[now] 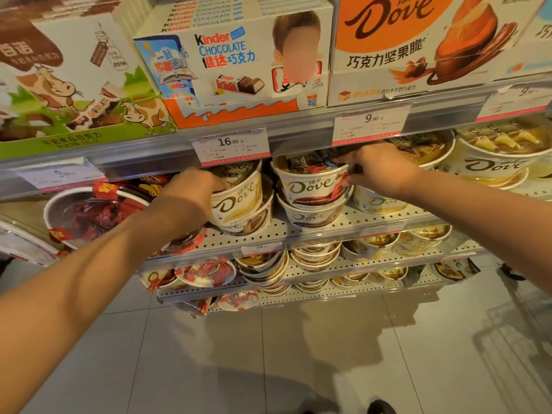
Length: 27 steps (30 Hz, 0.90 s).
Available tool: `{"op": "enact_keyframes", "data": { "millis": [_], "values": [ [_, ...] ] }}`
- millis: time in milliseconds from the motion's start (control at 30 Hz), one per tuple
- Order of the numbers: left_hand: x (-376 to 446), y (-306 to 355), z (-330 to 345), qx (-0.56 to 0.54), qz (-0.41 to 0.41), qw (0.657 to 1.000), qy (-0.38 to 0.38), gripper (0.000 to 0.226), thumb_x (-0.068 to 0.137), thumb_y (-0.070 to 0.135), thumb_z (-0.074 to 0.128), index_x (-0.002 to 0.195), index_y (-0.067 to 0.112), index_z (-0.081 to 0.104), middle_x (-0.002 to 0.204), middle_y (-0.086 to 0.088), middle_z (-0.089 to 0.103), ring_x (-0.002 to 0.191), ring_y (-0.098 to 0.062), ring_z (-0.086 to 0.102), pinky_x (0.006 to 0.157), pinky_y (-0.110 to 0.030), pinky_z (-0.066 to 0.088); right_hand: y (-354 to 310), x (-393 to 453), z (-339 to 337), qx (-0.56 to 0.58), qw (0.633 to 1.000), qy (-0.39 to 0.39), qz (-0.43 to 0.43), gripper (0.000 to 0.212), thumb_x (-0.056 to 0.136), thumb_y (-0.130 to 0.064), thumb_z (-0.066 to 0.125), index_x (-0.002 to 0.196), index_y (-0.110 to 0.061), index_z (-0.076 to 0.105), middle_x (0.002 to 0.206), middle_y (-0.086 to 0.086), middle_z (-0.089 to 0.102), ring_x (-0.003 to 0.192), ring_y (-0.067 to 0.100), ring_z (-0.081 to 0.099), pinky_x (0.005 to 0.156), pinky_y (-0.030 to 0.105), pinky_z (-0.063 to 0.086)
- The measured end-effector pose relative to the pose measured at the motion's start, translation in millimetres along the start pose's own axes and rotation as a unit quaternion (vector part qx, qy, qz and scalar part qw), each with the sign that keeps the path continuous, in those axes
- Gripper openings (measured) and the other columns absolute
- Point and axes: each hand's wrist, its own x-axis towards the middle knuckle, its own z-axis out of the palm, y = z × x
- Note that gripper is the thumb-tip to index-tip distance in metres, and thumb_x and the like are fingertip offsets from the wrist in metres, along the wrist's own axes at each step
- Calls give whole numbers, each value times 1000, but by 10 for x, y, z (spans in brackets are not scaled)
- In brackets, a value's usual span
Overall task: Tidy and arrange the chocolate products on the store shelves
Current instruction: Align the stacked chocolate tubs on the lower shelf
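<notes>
Both hands reached into the second shelf [313,231] of a chocolate display, under the price rail. The left hand [195,189], at about ten o'clock from the frame's centre, curled its fingers over the rim of a cream Dove tub [239,195] that sat on top of another tub; the grip looked closed around the near edge, thumb side hidden behind the wrist. Just at its three o'clock stood a second stack, and the right hand [379,168] pinched the far right rim of its top tub, the brown-banded Dove tub [310,186], fingers bent over the lid edge where loose wrapped pieces showed. The two stacks stood just beside each other, not quite touching. At nine o'clock of the left hand lay a red-wrapped tub [92,213] tilted toward the camera. More gold Dove tubs [490,162] filled the shelf at three o'clock of the right hand. Above, at twelve o'clock, a Kinder Chocolate carton [236,61] stood between a cow-printed box [74,85] and an orange Dove carton [418,40]. Price tags [230,143] hung on the rail. Lower shelves held further tubs, blurred.
</notes>
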Motion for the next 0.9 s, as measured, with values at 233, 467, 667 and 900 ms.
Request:
{"op": "enact_keyframes", "data": {
  "millis": [233,467,667,900],
  "values": [
    [16,143,146,-17,16,999,31,52,92,36,53,139,17,41,134,-9,53,123,-29,48,101,-38,40,-271,70,-19,-93,995,-3,-26,57,78,-51,64,124,-20,50,104,4,64,94,26,59,70,32,50],
    [-49,-87,241,-180,58,979,78,37,91,10,55,128,10,55,134,-7,54,128,-21,45,109,-26,29,-425,124,105,-133,989,-50,-46,66,91,-42,52,147,-31,19,128,9,55,117,31,51,90,42,40],
    [17,-135,159,-138,21,988,65,39,89,5,57,127,12,57,130,-10,57,123,-25,50,104,-28,33,-514,102,124,-126,991,-38,-18,59,94,-44,45,146,-28,24,125,9,57,116,32,51,95,47,37],
    [22,-37,171,-91,-4,994,65,42,91,7,53,132,12,51,133,-11,54,122,-28,48,104,-30,33,-590,110,184,-90,996,0,18,41,95,-42,43,132,-25,44,114,9,62,110,33,54,98,50,33]
  ]
}}
